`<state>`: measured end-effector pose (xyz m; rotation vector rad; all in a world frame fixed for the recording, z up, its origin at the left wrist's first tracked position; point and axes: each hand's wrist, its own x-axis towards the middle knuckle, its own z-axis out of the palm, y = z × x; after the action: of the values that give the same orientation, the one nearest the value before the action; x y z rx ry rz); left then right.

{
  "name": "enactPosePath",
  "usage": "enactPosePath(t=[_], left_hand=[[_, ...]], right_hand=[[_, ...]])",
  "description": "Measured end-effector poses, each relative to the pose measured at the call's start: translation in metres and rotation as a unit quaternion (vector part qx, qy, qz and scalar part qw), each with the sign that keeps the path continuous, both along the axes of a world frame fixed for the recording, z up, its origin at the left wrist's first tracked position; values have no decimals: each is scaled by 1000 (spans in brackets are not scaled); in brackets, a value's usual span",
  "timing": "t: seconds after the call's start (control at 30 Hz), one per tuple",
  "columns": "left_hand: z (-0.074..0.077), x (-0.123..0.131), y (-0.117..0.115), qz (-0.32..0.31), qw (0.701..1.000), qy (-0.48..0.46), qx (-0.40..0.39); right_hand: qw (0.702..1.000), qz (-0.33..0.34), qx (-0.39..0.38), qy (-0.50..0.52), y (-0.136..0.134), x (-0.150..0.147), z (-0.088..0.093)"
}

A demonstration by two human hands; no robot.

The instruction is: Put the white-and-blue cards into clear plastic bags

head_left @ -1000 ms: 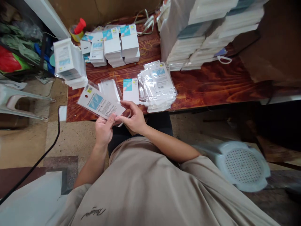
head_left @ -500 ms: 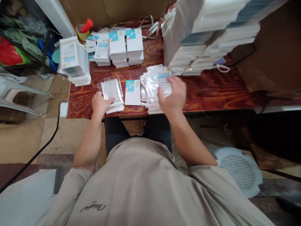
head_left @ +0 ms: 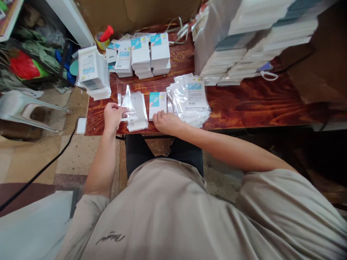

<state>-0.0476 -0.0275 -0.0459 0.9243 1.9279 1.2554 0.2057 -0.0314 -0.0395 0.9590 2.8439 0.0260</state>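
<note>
My left hand (head_left: 112, 116) pinches a clear plastic bag (head_left: 125, 98) by its lower part, tilted up at the left of a stack of similar bags (head_left: 140, 110). Just right of that stack lies a pile of white printed cards (head_left: 158, 104) with a blue picture. The curled fingers of my right hand (head_left: 168, 122) are closed at the lower edge of the top card; the fingertips are partly hidden. Beyond my right hand, a fanned heap of bagged cards (head_left: 195, 94) covers the table, its top one showing printed text.
Card stacks (head_left: 141, 56) stand along the back of the wooden table (head_left: 238, 108). A tall pile of packets (head_left: 230, 54) rises at the back right. At the back left are a stack of bagged cards (head_left: 93, 74) and a tape roll (head_left: 103, 42). A plastic stool (head_left: 24, 108) stands left.
My right hand has moved left from the bagged heap to the card pile. My left hand has raised a bag from the stack. The view has shifted slightly.
</note>
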Motion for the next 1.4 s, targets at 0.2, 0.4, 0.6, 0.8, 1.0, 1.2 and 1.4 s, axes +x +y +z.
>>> enactPosePath(t=[0.2, 0.4, 0.6, 0.8, 1.0, 1.2, 1.4], left_hand=[[-2, 16, 12, 8, 970, -244, -10], [0, 22, 6, 11, 948, -317, 27], [3, 24, -10, -24, 953, -300, 38], [4, 26, -17, -22, 957, -287, 28], [4, 25, -19, -10, 949, -310, 61], [1, 33, -19, 3, 936, -341, 90], [3, 56, -24, -15, 923, -369, 112]], right_hand=[[1000, 26, 3, -3, -8, 10, 3], [999, 16, 14, 36, -12, 22, 0], [997, 15, 14, 68, -12, 29, 3], [994, 20, 23, 101, -18, 33, 1], [965, -43, 78, 247, -14, 48, 2], [740, -294, -38, 603, -27, 55, 15], [576, -387, -273, 666, -45, 29, 0]])
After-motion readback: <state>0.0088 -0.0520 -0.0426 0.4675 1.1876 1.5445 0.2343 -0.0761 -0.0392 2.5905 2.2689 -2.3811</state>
